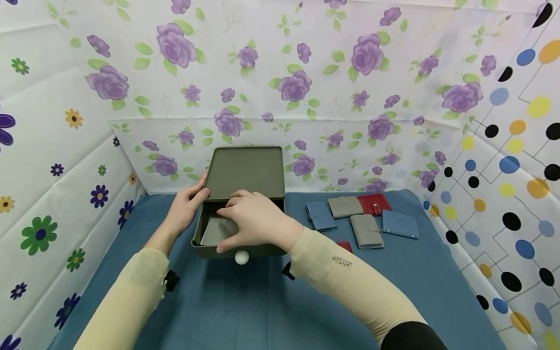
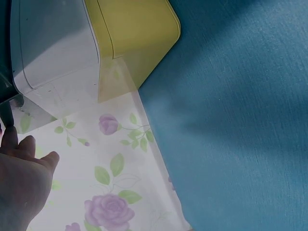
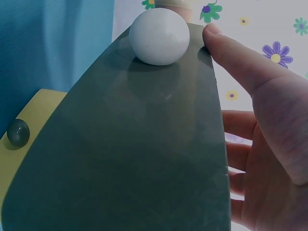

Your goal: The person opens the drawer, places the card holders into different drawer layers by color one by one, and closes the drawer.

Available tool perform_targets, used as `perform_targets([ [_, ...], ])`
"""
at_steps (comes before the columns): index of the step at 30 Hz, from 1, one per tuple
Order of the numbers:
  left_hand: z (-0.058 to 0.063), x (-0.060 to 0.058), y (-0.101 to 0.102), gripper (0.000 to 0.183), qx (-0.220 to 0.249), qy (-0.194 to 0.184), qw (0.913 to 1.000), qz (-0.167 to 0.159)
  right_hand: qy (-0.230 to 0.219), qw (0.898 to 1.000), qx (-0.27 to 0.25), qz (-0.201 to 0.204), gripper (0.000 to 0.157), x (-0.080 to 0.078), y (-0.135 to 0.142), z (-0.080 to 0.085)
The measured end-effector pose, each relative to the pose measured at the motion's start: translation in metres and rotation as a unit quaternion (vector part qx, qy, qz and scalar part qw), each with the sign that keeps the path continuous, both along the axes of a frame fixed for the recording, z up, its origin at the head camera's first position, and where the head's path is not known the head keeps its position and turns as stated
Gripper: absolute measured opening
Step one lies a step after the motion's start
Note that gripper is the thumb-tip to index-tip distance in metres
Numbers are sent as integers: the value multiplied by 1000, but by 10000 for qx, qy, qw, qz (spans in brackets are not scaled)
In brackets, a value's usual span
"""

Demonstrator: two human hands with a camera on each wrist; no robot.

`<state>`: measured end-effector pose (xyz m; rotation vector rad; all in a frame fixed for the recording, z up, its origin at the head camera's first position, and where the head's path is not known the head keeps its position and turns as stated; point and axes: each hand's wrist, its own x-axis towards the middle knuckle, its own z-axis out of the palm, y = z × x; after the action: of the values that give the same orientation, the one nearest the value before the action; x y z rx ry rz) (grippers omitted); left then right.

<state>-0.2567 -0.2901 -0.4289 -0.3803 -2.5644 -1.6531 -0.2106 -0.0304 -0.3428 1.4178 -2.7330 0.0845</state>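
Observation:
An olive-green drawer (image 1: 258,251) with a white knob (image 1: 241,257) is pulled out of a small storage box (image 1: 247,172). Inside the drawer lies a flat grey item, possibly a wallet (image 1: 214,231), partly covered by my right hand (image 1: 258,218). That hand reaches over the drawer with thumb and fingers spread apart; its thumb (image 3: 231,50) is at the drawer's front rim. Whether its fingertips touch the grey item cannot be told. My left hand (image 1: 183,206) rests against the box's left side, fingers (image 2: 8,137) touching it. Below, a yellow drawer (image 3: 33,120) has a dark knob (image 3: 18,133).
Right of the box on the blue cloth (image 1: 258,311) lie several wallets: a blue one (image 1: 321,216), a grey one (image 1: 366,232), a red one (image 1: 375,204) and another blue one (image 1: 400,224). My right forearm partly hides another red item (image 1: 344,246). A flowered curtain (image 1: 262,58) hangs behind.

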Motion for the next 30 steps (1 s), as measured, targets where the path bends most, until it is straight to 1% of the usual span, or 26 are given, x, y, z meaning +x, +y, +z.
perform_targets([
  [9,-1,0,0,61,92,34,9999,-55,-4,10000,-4,31,85,-1,1,1],
  [14,-2,-1,0,61,106,21,9999,-53,-53,9999,-99,41,84,-2,4,1],
  [22,-1,1,1,61,147,22,9999,-25,-218,9984,-511,74,77,-3,12,-4],
  [30,-2,0,1,61,127,95,9999,35,-114,9962,-850,180,68,-5,21,-6],
])
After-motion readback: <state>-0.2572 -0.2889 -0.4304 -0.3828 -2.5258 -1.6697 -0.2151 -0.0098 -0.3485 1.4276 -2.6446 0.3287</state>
